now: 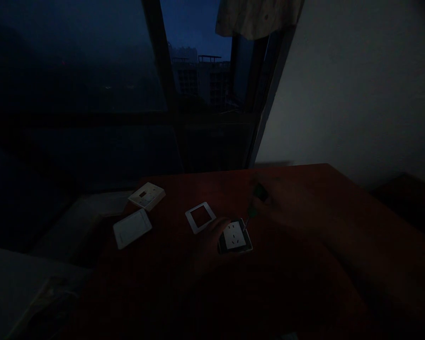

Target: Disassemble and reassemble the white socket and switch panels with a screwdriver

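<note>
A wall socket (234, 236) with a white face and dark surround lies on the reddish table. My left hand (208, 245) grips it from its left side, fingers along the far edge and thumb along the near one. In my right hand (269, 200) is a screwdriver (253, 209) with a green handle, fingers wrapped round it. The screwdriver's thin shaft slants down to the socket's upper right edge; the exact contact of the tip is too dark to tell. A white square frame (190, 220) lies just beyond my left hand.
At the table's left side lie a white mounting box (152, 199) and a pale flat plate (132, 230). The table (177, 189) reaches back to a dark window (109, 89), with a pale wall (340, 94) at the right. The room is dim.
</note>
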`<state>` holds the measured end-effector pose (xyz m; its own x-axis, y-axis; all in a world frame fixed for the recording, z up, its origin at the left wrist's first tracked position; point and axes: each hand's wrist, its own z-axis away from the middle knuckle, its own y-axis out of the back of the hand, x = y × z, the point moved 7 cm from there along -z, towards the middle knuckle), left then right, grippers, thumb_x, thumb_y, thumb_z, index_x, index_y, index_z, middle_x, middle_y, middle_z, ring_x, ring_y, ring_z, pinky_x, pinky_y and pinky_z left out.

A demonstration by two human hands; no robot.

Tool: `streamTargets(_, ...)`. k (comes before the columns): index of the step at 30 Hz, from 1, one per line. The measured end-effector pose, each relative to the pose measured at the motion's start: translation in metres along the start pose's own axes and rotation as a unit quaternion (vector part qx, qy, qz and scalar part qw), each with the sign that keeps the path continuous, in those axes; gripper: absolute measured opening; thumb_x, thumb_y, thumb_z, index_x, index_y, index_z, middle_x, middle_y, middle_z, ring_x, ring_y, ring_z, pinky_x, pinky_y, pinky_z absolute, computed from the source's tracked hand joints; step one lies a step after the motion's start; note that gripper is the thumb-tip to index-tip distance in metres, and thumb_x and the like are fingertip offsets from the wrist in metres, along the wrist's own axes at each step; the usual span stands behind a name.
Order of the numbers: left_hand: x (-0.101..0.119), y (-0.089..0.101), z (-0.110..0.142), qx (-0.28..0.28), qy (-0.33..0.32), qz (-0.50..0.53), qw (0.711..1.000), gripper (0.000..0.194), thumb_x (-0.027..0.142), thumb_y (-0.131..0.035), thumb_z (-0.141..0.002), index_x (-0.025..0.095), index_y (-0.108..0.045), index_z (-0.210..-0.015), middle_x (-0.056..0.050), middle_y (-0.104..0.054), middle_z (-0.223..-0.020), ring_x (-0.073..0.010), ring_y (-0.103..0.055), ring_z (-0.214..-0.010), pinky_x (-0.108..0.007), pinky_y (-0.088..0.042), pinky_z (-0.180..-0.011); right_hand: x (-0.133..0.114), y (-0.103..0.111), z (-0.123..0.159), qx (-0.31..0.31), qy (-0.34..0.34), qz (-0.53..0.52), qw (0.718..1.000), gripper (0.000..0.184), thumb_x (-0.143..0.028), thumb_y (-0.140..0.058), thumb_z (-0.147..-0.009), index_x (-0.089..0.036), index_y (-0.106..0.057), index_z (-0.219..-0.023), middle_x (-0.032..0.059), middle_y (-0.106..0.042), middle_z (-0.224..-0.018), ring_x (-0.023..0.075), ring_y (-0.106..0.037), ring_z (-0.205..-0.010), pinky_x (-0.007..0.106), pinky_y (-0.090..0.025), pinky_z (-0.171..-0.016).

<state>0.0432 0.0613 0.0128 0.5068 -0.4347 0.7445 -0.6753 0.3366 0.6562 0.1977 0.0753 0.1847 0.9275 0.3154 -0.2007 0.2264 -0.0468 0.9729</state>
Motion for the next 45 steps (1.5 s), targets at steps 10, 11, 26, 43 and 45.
streamTargets(10,-0.006,-0.004,0.001,0.004,0.003,0.010,1.000,0.078,0.045,-0.077,-0.069,0.028,-0.042,-0.136,-0.007,-0.039,-0.145,-0.0280,-0.041,-0.130,-0.042,-0.035,-0.108,-0.011,0.005,0.010,-0.030,0.104,-0.022,0.994,0.028,-0.027,-0.053,-0.087,-0.021,-0.054,-0.114,0.0053,-0.070,-0.100,0.0192,-0.066,-0.084,0.026,-0.044,-0.067)
streamTargets(11,-0.006,-0.004,0.000,0.004,0.004,0.008,1.000,0.079,0.045,-0.077,-0.069,0.028,-0.042,-0.136,-0.007,-0.039,-0.145,-0.0284,-0.041,-0.130,-0.042,-0.036,-0.108,-0.011,0.005,0.011,-0.032,0.098,-0.014,0.995,0.031,-0.028,-0.055,-0.086,-0.021,-0.053,-0.116,0.0058,-0.070,-0.099,0.0198,-0.066,-0.085,0.026,-0.045,-0.067)
streamTargets(26,-0.007,-0.003,0.001,0.007,0.005,0.001,1.000,0.081,0.047,-0.077,-0.069,0.028,-0.040,-0.138,-0.006,-0.040,-0.145,-0.0300,-0.040,-0.131,-0.044,-0.035,-0.108,-0.012,0.005,0.015,-0.063,0.145,-0.070,0.985,0.040,-0.022,-0.051,-0.088,-0.020,-0.042,-0.127,0.0094,-0.064,-0.114,0.0199,-0.064,-0.093,0.028,-0.048,-0.072)
streamTargets(43,-0.003,-0.003,-0.002,-0.001,-0.012,0.007,1.000,0.077,0.045,-0.078,-0.068,0.027,-0.043,-0.134,-0.007,-0.044,-0.141,-0.0290,-0.044,-0.126,-0.043,-0.038,-0.105,0.018,0.006,0.000,0.013,-0.034,0.105,0.994,0.037,-0.050,-0.041,-0.091,-0.017,-0.056,-0.097,0.0118,-0.068,-0.079,0.0262,-0.065,-0.068,0.032,-0.042,-0.056)
streamTargets(45,-0.003,-0.002,-0.002,0.003,-0.010,0.009,1.000,0.077,0.047,-0.078,-0.068,0.027,-0.043,-0.134,-0.007,-0.044,-0.141,-0.0292,-0.044,-0.126,-0.043,-0.038,-0.105,0.017,0.004,0.001,-0.001,0.001,0.063,0.998,0.027,-0.042,-0.044,-0.091,-0.018,-0.055,-0.099,0.0099,-0.068,-0.084,0.0240,-0.064,-0.072,0.031,-0.043,-0.059)
